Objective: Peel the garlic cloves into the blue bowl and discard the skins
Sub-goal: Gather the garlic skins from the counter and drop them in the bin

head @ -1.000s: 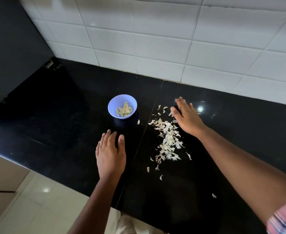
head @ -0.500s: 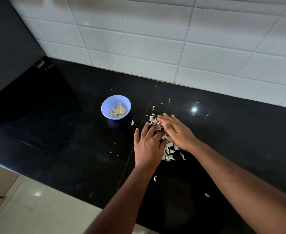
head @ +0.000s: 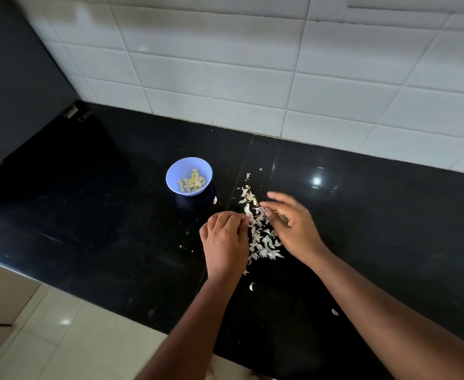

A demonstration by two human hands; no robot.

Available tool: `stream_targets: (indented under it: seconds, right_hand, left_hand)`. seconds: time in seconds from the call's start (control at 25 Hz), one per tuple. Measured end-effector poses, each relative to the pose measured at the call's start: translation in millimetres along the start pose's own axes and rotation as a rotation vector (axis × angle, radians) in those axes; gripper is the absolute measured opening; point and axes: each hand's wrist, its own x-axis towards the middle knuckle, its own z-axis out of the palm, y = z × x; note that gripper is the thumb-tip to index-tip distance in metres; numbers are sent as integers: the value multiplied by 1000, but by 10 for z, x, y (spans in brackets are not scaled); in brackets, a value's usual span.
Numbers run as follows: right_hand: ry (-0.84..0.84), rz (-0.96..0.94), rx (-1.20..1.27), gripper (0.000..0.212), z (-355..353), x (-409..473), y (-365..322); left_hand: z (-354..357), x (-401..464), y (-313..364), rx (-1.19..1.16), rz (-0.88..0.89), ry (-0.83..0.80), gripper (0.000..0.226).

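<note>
Garlic skins (head: 261,234) lie heaped on a black countertop (head: 376,215) between a person's two hands. The left hand (head: 225,242) curls its fingers against the pile's edge; the right hand (head: 293,229) (slightly blurred) cups it with loosely bent fingers. Nearby, a blue bowl (head: 189,175) holds peeled cloves (head: 191,182).

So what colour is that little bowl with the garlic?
Light blue; the bowl shows clearly in the head view.
</note>
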Motion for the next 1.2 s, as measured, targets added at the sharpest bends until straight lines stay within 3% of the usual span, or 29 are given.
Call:
stream_targets:
  seconds: [0.08, 0.16, 0.28, 0.44, 0.52, 0.64, 0.76, 0.88, 1.04, 1.2]
  right_hand:
    - [50, -116, -40, 34, 5, -28, -118]
    - [-57, -211, 6, 45, 13, -40, -254]
    - [-161, -230, 105, 34, 7, -62, -454]
    - [-109, -7, 219, 23, 20, -122, -564]
    - [-54, 87, 278, 28, 64, -137, -582]
    - [4, 267, 414, 36, 122, -112, -548]
    - [0, 388, 516, 42, 164, -116, -550]
    - [11, 410, 548, 48, 210, -127, -615]
    - [19, 369, 506, 46, 252, -141, -707]
    - [3, 362, 526, 43, 314, -167, -753]
  left_hand:
    - [-57, -4, -33, -9, -20, -52, 30]
    - [-96, -5, -44, -24, -6, -126, 39]
    - [-172, 8, -48, -80, -11, -192, 28]
    - [-263, -22, -3, -202, -153, -250, 35]
    - [-305, -47, -23, -97, -184, -225, 37]
    - [-403, -48, -48, 153, -173, -229, 21]
    - [-455, -47, -38, 193, -147, -320, 40]
    - [-487, -24, 0, 164, -141, -248, 21]
    - [-503, 59, 60, -98, -310, -305, 29]
    - [-512, 99, 18, -340, -468, -318, 17]
